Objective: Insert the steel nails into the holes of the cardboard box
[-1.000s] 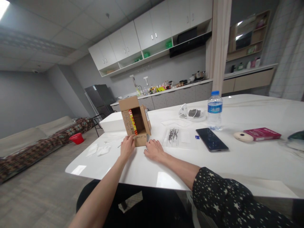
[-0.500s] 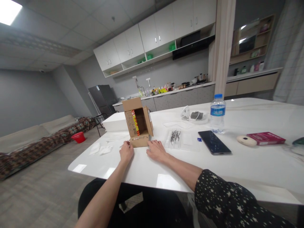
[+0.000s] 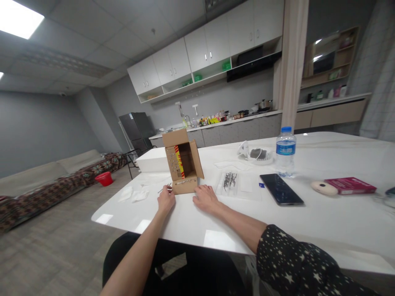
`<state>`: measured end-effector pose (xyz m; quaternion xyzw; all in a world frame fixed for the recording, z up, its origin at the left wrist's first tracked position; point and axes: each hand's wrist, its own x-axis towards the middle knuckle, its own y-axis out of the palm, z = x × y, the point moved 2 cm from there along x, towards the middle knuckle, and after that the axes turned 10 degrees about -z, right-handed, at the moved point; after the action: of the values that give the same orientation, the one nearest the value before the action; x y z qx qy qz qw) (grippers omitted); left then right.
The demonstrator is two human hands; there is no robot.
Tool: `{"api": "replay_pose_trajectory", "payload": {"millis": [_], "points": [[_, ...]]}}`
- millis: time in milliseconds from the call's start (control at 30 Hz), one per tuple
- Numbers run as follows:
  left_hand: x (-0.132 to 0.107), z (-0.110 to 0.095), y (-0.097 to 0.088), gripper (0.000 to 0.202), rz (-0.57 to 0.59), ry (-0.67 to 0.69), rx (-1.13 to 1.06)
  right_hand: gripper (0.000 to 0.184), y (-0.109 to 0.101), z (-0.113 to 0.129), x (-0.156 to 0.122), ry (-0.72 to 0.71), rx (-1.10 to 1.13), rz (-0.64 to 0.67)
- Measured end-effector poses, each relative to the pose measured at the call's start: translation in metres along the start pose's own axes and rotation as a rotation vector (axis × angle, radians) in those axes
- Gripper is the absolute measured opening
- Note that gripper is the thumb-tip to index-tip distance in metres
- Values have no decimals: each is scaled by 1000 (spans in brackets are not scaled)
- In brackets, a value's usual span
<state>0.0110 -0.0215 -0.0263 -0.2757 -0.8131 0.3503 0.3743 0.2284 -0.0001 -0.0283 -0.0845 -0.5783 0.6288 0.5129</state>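
Note:
A small cardboard box (image 3: 171, 162) stands open on the white table, its lower flap folded down towards me. Small shiny pieces line that flap and dot the side panel, beside a red and yellow strip. At the flap's left corner, my left hand (image 3: 166, 200) is closed around a thin, dark, rod-like thing (image 3: 161, 190); its exact kind is too small to make out. Opposite, my right hand (image 3: 206, 198) rests low on the table with its fingers bent against the flap's right corner. A clear plastic case (image 3: 221, 190) with several small metal pieces lies right of it.
Crumpled white tissues (image 3: 140, 196) lie to the left, a white block (image 3: 154, 159) behind them. Rightwards are a phone (image 3: 279, 189), a water bottle (image 3: 285, 156), a white device with a cord (image 3: 259, 154), a cream oval object (image 3: 324, 188) and a dark red box (image 3: 352, 185).
The whole view has shifted slightly, so everything sits a little lower and further right. Both hands keep their places at the flap's corners.

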Motion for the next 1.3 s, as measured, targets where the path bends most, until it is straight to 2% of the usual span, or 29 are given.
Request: {"api": "replay_pose_trajectory", "payload": {"millis": [100,233,567,800,1033,1300], "points": [[-3,-1,-2,36,8,11,-6,30,-1,0,0,14,-7,1],[-9,-2,-6,17,6,40,-13,30,-4,1,-1,35,-20,-2],[-25,-4,-15,9,11,88,-10,29,-4,2,-2,108,-76,-40],[-34,-6,-15,8,-7,119,27,28,-4,6,-4,105,-98,-55],[-42,-6,-17,8,-86,171,75,26,-9,11,-6,45,-112,-35],[-45,-15,-19,15,-151,327,30,28,-6,19,-5,-112,-65,94]]}}
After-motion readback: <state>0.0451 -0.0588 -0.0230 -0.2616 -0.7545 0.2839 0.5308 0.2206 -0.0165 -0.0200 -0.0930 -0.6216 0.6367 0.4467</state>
